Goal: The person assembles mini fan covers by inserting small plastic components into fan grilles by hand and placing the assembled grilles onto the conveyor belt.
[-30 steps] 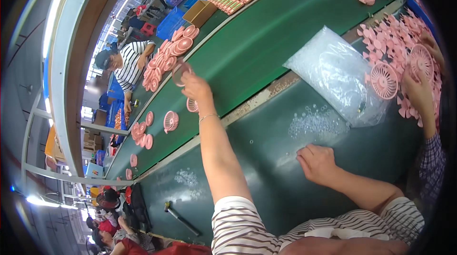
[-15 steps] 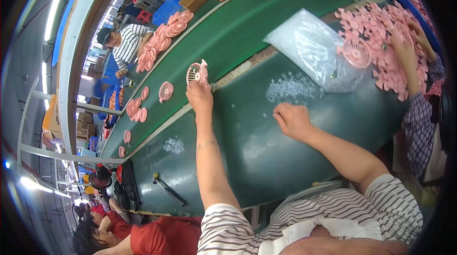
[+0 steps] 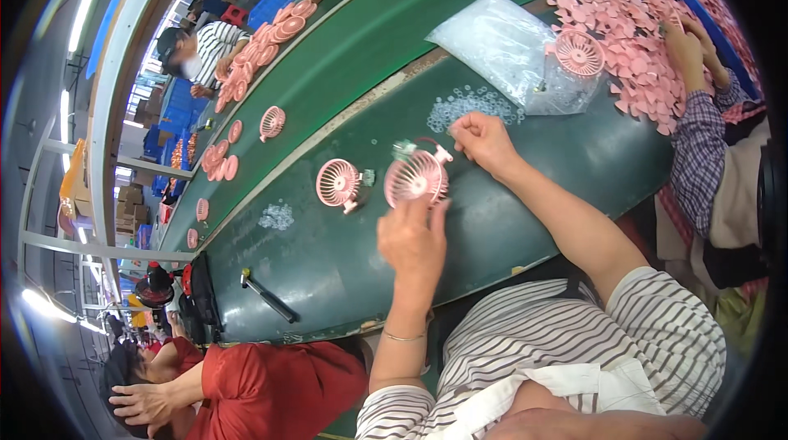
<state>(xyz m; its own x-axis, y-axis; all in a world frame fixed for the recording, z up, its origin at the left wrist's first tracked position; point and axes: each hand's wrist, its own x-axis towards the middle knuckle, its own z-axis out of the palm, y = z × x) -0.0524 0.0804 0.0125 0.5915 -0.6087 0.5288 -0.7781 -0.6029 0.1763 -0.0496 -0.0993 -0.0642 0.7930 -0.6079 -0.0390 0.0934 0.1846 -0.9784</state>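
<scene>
My left hand point(image 3: 413, 245) grips the lower rim of a pink round fan housing point(image 3: 416, 180), raised over the dark green bench and slightly blurred. A small green circuit board and a thin wire show at its top. To its left, a second pink fan housing point(image 3: 338, 183) lies on the bench with a green circuit board point(image 3: 368, 178) at its side. My right hand point(image 3: 486, 143) is closed in a pinch at the near edge of a pile of small clear rings point(image 3: 464, 107). Whatever sits between those fingertips is too small to make out.
A clear plastic bag point(image 3: 497, 46) lies behind the rings, another fan housing point(image 3: 579, 53) on it. Pink fan blades point(image 3: 632, 46) heap at right near a co-worker's hands point(image 3: 689, 46). A hammer-like tool point(image 3: 269, 296) and more rings point(image 3: 277, 217) lie left. The green conveyor point(image 3: 361, 54) runs behind.
My left hand has come back from the conveyor's edge toward me with a fan housing. A second housing now lies on the bench. My right hand has moved up to the ring pile.
</scene>
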